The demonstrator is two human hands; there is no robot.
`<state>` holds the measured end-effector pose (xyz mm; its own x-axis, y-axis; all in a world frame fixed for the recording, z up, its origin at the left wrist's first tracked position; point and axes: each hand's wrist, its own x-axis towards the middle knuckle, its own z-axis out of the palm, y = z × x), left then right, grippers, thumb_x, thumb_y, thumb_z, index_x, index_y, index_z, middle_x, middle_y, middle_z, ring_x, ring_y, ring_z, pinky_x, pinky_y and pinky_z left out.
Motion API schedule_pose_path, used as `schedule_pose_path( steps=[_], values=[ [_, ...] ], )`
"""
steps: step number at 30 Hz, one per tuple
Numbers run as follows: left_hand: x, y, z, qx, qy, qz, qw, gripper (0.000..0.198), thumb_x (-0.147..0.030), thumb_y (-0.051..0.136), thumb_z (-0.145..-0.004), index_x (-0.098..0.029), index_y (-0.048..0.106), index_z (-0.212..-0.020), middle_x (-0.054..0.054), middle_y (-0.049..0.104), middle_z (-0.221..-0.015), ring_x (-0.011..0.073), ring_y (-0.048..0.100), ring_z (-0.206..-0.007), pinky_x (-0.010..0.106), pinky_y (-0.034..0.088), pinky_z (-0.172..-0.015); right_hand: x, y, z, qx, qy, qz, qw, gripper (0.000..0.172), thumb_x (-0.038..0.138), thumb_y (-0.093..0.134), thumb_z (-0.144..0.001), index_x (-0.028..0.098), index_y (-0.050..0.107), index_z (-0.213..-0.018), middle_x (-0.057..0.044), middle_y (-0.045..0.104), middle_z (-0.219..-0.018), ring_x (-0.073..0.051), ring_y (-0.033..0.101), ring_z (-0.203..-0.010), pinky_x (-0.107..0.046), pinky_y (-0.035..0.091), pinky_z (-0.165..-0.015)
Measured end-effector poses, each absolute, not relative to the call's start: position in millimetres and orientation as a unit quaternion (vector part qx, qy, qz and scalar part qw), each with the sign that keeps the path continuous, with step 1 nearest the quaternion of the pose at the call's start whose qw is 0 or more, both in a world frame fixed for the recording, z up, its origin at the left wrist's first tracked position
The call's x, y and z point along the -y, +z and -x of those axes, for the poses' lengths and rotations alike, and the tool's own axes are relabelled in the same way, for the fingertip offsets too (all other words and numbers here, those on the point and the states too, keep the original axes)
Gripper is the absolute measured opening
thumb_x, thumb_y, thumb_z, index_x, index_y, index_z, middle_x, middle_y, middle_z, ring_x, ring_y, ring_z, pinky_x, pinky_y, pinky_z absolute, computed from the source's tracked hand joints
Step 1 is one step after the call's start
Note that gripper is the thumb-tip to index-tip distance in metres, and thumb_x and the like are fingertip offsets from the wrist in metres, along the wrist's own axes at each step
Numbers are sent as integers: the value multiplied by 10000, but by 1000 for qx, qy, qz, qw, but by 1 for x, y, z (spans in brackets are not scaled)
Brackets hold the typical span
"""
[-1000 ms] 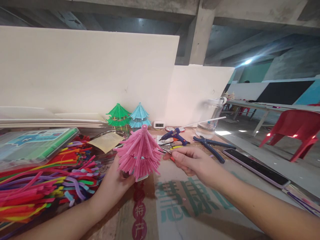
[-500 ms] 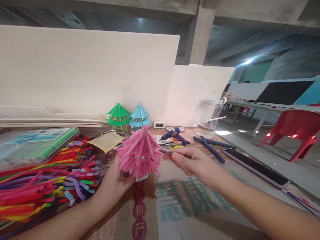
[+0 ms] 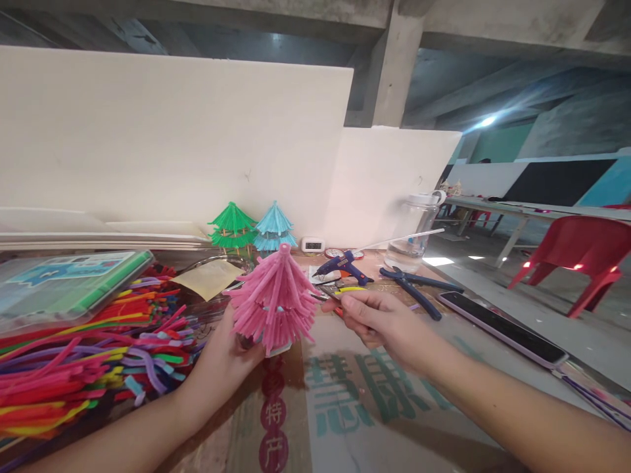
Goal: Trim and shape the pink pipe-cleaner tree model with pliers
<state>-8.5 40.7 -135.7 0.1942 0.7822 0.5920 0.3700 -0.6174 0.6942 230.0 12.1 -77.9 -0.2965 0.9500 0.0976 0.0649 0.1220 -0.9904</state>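
Observation:
A pink two-tiered pipe-cleaner tree (image 3: 276, 299) stands upright in front of me. My left hand (image 3: 236, 341) is closed around its lower part from the left; the fingertips are hidden behind the pink strands. My right hand (image 3: 372, 318) pinches a thin metal tool that looks like tweezers (image 3: 334, 297). Its tip points left at the tree's right side; whether it touches the strands I cannot tell. Behind the tree stand a green pipe-cleaner tree (image 3: 231, 226) and a light blue one (image 3: 275, 226).
Many coloured pipe cleaners (image 3: 98, 355) and a clear plastic case (image 3: 69, 282) lie on the left. A blue glue gun (image 3: 345, 264), pliers (image 3: 414, 289), a water bottle (image 3: 411, 230) and a phone (image 3: 503, 328) are on the right. A small digital clock (image 3: 313, 245) stands at the back.
Very little differs. My right hand has shifted slightly, with the metal tool still pinched in it. My left hand keeps its hold on the pink tree.

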Motion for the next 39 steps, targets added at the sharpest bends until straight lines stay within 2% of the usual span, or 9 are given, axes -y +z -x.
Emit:
schedule_pose_path(
  steps=[8, 18, 23, 32, 39],
  values=[
    [-40, -137, 10, -390, 492, -750, 211, 608, -435, 651, -800, -200, 449, -1323, 158, 572, -1328, 311, 521, -1278, 495, 410, -1079, -12, -80, -230, 639, 503, 411, 411, 543, 697, 630, -688, 160, 594, -763, 89, 270, -553, -55, 193, -451, -237, 112, -433],
    [-40, -136, 10, -386, 500, -755, 175, 469, -375, 645, -792, -192, 534, -1209, 141, 618, -1272, 314, 556, -1239, 481, 443, -1050, -13, -81, -230, 641, 496, 417, 411, 537, 708, 621, -676, 180, 525, -688, 85, 278, -551, -54, 197, -450, -242, 114, -426],
    [-40, -136, 9, -382, 503, -754, 183, 509, -334, 639, -787, -187, 504, -1255, 148, 609, -1288, 308, 557, -1240, 475, 448, -1043, -12, -81, -229, 630, 504, 418, 418, 548, 711, 632, -656, 171, 562, -725, 87, 276, -543, -55, 190, -447, -250, 102, -431],
    [-40, -137, 9, -383, 505, -749, 192, 514, -427, 658, -792, -188, 521, -1226, 146, 613, -1278, 313, 561, -1232, 481, 441, -1046, -13, -82, -229, 620, 513, 404, 436, 527, 689, 646, -679, 169, 560, -694, 85, 289, -532, -53, 191, -443, -252, 105, -427],
    [-41, -138, 10, -382, 503, -756, 167, 447, -357, 652, -792, -183, 537, -1187, 146, 610, -1273, 314, 549, -1240, 485, 431, -1058, -15, -84, -230, 641, 497, 407, 420, 563, 720, 622, -672, 162, 577, -728, 85, 282, -552, -54, 196, -447, -244, 111, -417]
  ],
)
